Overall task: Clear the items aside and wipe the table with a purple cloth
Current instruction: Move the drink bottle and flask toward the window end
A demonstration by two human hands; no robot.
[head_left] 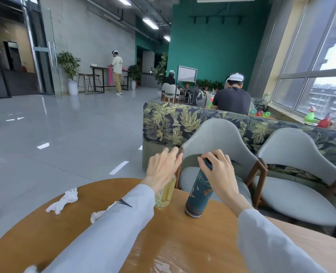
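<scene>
A dark teal patterned flask [198, 194] stands upright near the far edge of the round wooden table [163, 243]. My right hand [219, 172] grips its cap from above. Just left of it stands a clear bottle of yellowish liquid [165, 196]. My left hand [163, 166] rests over its top with fingers spread and nearly straight, hiding the cap. Crumpled white tissue [63, 200] lies at the table's left, and a second piece [99, 213] shows beside my left sleeve. No purple cloth is in view.
Two grey chairs [222, 138] [293, 154] stand just beyond the table's far edge, with a leaf-patterned sofa [183, 123] behind them. A person in a dark shirt [232, 99] sits beyond it. Shiny grey floor spreads to the left. A white scrap [30, 269] lies at the near edge.
</scene>
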